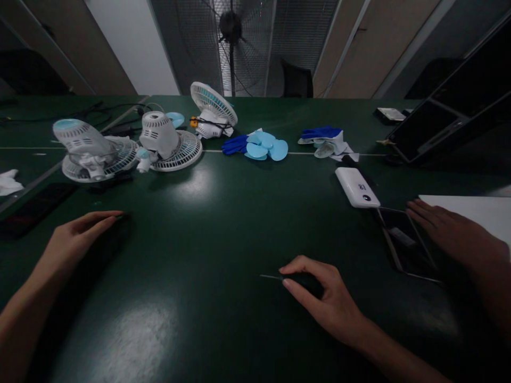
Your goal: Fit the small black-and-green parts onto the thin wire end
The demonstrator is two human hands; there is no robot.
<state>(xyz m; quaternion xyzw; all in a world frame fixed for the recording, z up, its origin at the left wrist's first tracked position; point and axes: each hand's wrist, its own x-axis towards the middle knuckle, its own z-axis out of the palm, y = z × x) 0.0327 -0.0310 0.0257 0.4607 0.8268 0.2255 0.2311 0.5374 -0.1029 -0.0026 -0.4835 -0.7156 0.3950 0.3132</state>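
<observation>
While the right hand grips a screwdriver, its shaft points left over the table; left hand: well apart, farther left; fingertips pinched, contents indiscernible.

Past my left hand, two white fans lie grille down, and a third fan tilts farther off. A dark flat slab sits left of that hand. Well beyond my right hand I see light-blue blades by a blue glove, then more gloves. Nearer, to its right, are a white case, a dark framed panel and another person's hand.
</observation>
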